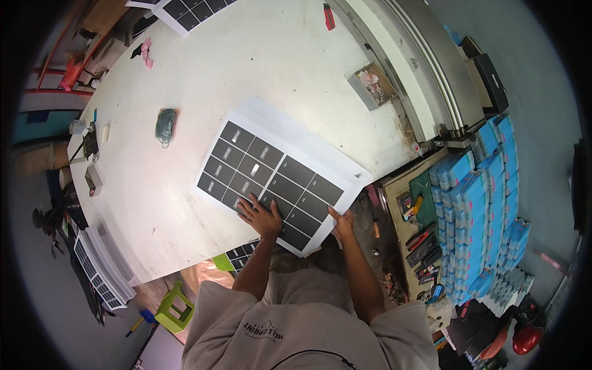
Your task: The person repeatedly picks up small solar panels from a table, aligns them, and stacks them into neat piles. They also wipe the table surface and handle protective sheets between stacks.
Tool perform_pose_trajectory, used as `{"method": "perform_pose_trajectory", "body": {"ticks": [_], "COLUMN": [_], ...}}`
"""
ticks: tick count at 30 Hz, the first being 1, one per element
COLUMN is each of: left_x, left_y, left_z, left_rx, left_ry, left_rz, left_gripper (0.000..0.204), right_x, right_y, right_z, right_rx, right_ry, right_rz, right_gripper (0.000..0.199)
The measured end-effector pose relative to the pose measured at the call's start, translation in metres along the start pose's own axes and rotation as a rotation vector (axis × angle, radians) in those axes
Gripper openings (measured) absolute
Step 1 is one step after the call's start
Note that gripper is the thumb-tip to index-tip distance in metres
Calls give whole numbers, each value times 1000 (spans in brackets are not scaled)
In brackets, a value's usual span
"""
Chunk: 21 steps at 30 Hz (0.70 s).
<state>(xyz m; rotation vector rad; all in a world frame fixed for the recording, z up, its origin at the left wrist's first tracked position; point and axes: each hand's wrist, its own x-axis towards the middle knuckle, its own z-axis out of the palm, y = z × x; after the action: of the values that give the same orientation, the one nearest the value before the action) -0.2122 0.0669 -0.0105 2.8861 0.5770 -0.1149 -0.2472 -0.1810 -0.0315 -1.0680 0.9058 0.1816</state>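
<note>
A stack of large white sheets printed with black rectangles (288, 188) lies at an angle over the near edge of the white table. Spread across the black rectangles near the sheets' lower edge is my left hand (263, 218), palm down and holding nothing. My right hand (341, 223) grips the stack's right edge, thumb on top and the other fingers hidden beneath. Some of the lower sheets stick out past the top one at the far and right sides.
On the table (203, 80) are a wrapped dark bundle (166, 126), a small open box (374, 86) and a red cutter (328, 17). A metal machine (431, 61) borders the right side. Tall blue stacks (475, 216) and a tool shelf (419, 240) stand right; a green stool (176, 309) sits lower left.
</note>
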Motion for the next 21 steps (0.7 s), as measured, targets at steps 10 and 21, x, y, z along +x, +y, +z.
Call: {"method": "perform_pose_trajectory", "body": {"ticks": [10, 21], "left_x": [24, 319], "left_y": [0, 173], "left_z": [-12, -105], "left_rx": [-153, 280], "left_ry": [50, -895], "left_rz": [67, 1339], "left_gripper": [92, 102], "right_x": [-56, -143], "right_y": [-18, -48], "right_z": [30, 85], "right_rx": [-330, -474], "right_ry": [209, 245], "right_rz": [-315, -579], "right_gripper": [45, 25]}}
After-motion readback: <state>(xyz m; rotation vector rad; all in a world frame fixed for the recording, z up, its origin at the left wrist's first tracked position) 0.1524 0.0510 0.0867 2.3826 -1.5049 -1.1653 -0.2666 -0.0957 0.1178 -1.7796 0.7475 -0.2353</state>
